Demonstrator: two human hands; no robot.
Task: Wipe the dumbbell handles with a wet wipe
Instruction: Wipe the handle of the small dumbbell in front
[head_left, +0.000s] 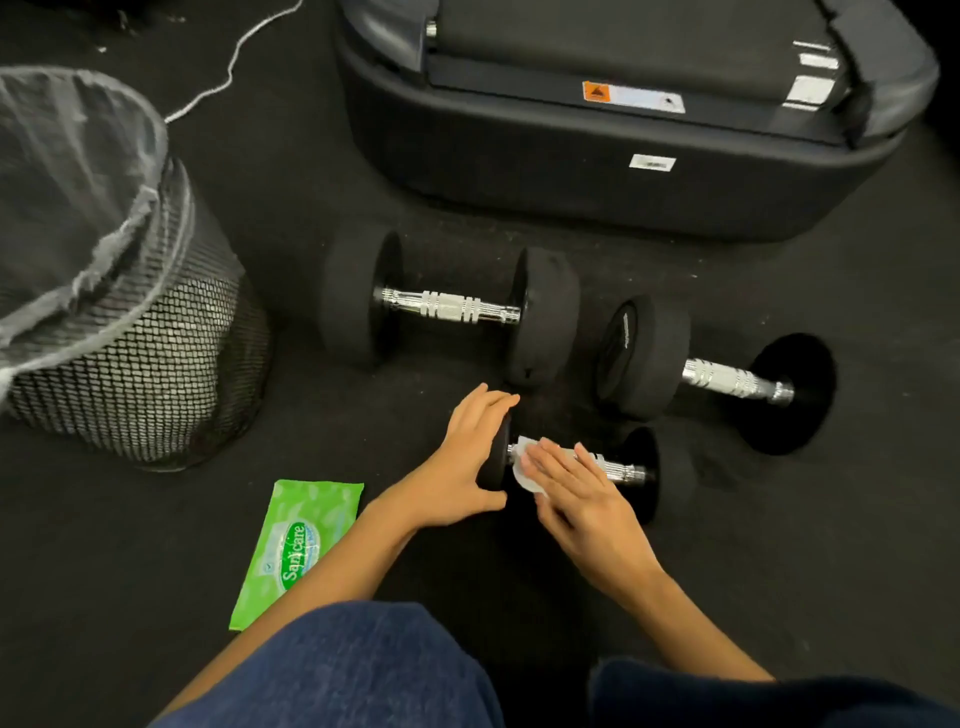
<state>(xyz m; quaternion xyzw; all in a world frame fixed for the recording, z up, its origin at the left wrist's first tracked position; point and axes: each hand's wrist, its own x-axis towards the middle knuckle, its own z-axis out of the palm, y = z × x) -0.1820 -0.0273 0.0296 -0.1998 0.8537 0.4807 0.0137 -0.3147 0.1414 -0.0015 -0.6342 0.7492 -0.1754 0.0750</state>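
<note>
Three black dumbbells with chrome handles lie on the dark floor. The nearest small dumbbell (636, 473) is under my hands. My left hand (470, 460) grips its left weight, thumb below and fingers over the top. My right hand (576, 488) presses a white wet wipe (522, 475) onto the handle's left part with fairly straight fingers; the wipe wraps under the bar. A larger dumbbell (449, 306) lies behind to the left. Another large dumbbell (722, 376) lies to the right. Both larger ones are untouched.
A green wet wipe pack (298, 545) lies flat on the floor left of my left forearm. A black mesh bin with a clear liner (140, 353) stands at left. A treadmill base (623, 156) fills the back. A white cord (234, 57) runs across the floor.
</note>
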